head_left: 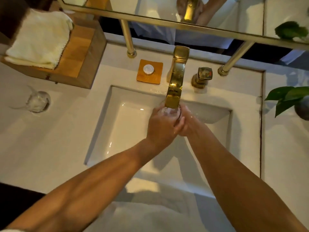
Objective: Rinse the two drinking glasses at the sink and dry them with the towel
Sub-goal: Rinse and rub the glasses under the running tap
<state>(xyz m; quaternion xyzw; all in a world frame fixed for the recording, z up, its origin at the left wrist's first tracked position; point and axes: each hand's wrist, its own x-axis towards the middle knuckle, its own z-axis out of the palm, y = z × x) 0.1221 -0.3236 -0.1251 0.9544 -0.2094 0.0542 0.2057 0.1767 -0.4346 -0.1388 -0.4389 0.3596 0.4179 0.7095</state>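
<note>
One clear drinking glass [169, 113] sits under the gold faucet spout [175, 84], over the white sink basin [127, 131]. My left hand [160, 126] wraps around it from the left, and my right hand [185, 121] clasps it from the right. Most of that glass is hidden by my fingers. A second clear glass [38, 102] stands on the white counter to the left of the sink, away from both hands. A folded cream towel [39, 39] lies on a wooden box [78, 64] at the back left.
A gold faucet handle [202, 77] stands right of the spout. An orange coaster [149, 71] with a small white round item lies behind the basin. Green plant leaves [287, 96] reach in from the right. A gold-framed mirror [167, 22] on posts spans the back.
</note>
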